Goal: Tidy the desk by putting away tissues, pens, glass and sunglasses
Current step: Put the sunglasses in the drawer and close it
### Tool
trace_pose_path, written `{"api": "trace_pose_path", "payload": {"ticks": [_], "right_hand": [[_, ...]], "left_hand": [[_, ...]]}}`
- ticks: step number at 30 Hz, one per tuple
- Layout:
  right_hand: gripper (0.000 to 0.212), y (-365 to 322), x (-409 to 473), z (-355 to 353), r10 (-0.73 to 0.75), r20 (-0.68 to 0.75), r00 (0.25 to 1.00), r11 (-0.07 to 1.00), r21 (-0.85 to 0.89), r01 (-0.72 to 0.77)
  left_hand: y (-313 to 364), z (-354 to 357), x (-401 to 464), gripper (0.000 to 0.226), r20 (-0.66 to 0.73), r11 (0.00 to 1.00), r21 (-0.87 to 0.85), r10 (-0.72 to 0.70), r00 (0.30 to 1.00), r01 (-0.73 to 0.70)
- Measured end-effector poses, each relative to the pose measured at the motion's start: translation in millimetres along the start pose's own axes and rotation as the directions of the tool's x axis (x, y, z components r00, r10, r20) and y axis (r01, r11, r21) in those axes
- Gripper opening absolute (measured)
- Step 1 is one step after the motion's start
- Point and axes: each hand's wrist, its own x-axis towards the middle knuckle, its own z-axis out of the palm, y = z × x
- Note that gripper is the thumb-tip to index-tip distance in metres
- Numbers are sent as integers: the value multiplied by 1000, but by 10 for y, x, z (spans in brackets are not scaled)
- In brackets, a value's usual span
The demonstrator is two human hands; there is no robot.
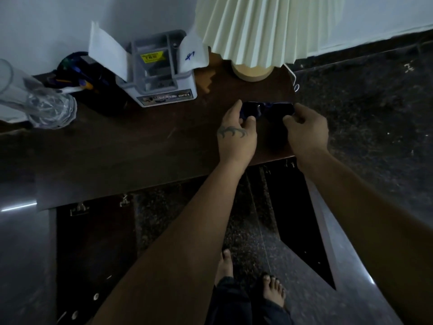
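Dark blue sunglasses (269,108) lie near the right end of the dark wooden desk (140,148). My left hand (235,134) pinches their left side and my right hand (304,130) pinches their right side. A clear glass (35,99) stands at the desk's far left. Behind it, several pens (77,80) sit in a dark holder. White tissues (105,48) stick out beside a grey-and-white organiser box (161,73) at the back of the desk.
A pleated cream lamp (255,31) with a wooden base stands at the back right, just behind the sunglasses. The desk's right edge runs close to my right hand. Below the desk are a speckled floor and my bare feet (253,285).
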Motion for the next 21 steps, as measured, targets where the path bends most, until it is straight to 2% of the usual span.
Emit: {"api": "trace_pose_path", "payload": {"ticks": [11,17,21], "right_hand": [[45,299,-897,-107,-5,42,999,994,111,0],[43,589,-1660,-184,39,112,993,973,223,-63],[44,881,-1900,-14,93,186,978,958,251,-139]], "left_hand": [[-413,-214,-1129,51,-52,999,-40,-24,998,22],[-749,-281,-1856,52,-82,991,-80,-112,990,106],[-1083,-289,-2048,50,-73,982,-71,-181,981,176]]}}
